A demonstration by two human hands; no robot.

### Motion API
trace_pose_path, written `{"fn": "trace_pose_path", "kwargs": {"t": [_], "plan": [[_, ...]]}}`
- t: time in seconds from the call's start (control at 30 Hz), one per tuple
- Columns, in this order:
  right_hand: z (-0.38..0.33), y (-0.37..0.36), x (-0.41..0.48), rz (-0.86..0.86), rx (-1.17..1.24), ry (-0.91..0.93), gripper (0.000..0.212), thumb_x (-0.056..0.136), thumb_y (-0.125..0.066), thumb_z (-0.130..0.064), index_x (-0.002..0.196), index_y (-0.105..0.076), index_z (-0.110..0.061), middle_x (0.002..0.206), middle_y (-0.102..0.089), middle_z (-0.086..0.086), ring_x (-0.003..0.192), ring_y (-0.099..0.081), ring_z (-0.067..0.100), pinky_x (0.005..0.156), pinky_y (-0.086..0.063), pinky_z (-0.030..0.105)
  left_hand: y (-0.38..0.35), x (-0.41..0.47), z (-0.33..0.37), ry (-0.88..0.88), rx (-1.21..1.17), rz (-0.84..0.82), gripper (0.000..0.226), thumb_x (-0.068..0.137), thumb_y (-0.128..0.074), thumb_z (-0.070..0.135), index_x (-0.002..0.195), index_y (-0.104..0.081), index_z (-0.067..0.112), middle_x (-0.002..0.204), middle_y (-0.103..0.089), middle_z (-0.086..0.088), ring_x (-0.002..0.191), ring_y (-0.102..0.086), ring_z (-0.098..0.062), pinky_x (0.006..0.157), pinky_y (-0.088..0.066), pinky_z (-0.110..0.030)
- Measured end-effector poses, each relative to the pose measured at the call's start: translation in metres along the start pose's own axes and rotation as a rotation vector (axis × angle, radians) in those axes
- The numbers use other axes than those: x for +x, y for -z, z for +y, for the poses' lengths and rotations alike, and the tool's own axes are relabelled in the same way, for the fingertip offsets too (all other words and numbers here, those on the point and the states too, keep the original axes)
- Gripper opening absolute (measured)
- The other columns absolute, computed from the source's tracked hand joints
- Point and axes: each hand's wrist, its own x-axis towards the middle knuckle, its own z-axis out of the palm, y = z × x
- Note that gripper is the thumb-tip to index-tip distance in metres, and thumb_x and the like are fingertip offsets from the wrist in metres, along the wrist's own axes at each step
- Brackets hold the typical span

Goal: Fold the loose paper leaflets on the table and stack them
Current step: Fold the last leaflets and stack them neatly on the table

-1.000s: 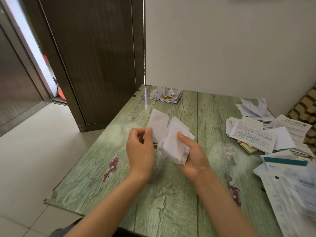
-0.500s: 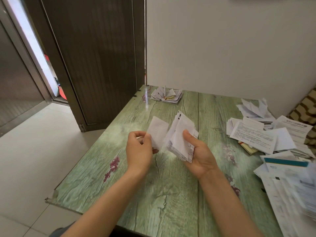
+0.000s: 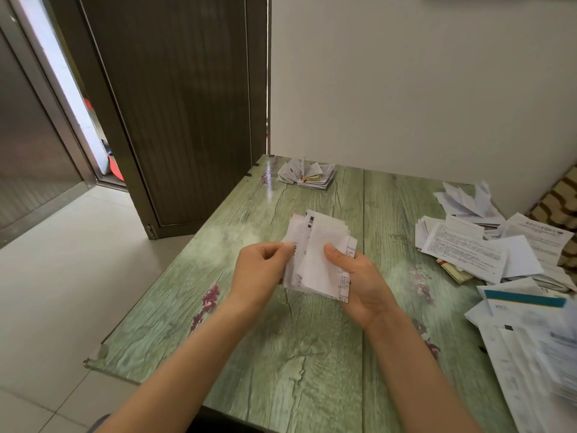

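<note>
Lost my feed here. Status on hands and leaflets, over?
Left hand pinches left edge of folded leaflet bundle. Right hand grips it, thumb on top. Loose leaflets piled on table, right side; nothing in the way.

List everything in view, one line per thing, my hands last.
table: one, green wood-grain with purple flower marks, middle of the view
folded stack: one small pile, white with some yellow, far edge of the table
loose leaflets: one heap, count unclear, mostly white, one teal-banded, right side of the table
held leaflets: one bundle, white with black print, above the table's middle
door: one, dark brown, left of the table
striped fabric: one, brown and cream, right edge
left hand: one, pinches the bundle's left edge
right hand: one, holds the bundle, thumb on its front
</note>
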Motion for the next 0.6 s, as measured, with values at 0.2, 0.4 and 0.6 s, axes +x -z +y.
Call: {"fn": "trace_pose_path", "kwargs": {"t": [0.2, 0.4, 0.6], "plan": [[-0.003, 0.003, 0.000, 0.145, 0.002, 0.054, 0.039, 0.080, -0.065, -0.015, 0.118, -0.061, -0.009, 0.112, -0.069, 0.010, 0.098, -0.067, 0.028, 0.073, -0.057, 0.041, 0.011, 0.011, 0.000, 0.107, -0.223, 0.188, 0.022, 0.095, -0.052, 0.016, 0.077, -0.062, 0.012, 0.092, -0.063, -0.007, 0.080, -0.060, -0.016, 0.053, -0.054, -0.017], [0.003, -0.007, 0.000, 0.234, -0.051, 0.128, 0.024, 0.092, -0.055, -0.007, 0.115, -0.058, -0.012, 0.105, -0.068, 0.006, 0.090, -0.065, 0.022, 0.077, -0.055, 0.042, 0.003, 0.005, -0.004, -0.056, -0.052, 0.225, 0.027, 0.094, -0.054, 0.020, 0.118, -0.043, 0.026, 0.094, -0.062, -0.003, 0.078, -0.058, -0.013, 0.058, -0.046, -0.023], [0.012, -0.016, 0.000, 0.157, -0.078, 0.081, 0.027, 0.099, -0.045, -0.019, 0.121, -0.059, -0.010, 0.112, -0.068, 0.015, 0.100, -0.065, 0.033, 0.078, -0.055, 0.044, -0.024, -0.009, -0.027, -0.156, 0.247, 0.272, 0.005, 0.092, -0.056, 0.021, 0.091, -0.053, 0.017, 0.106, -0.046, 0.002, 0.101, -0.044, -0.015, 0.090, -0.039, -0.029]]}}
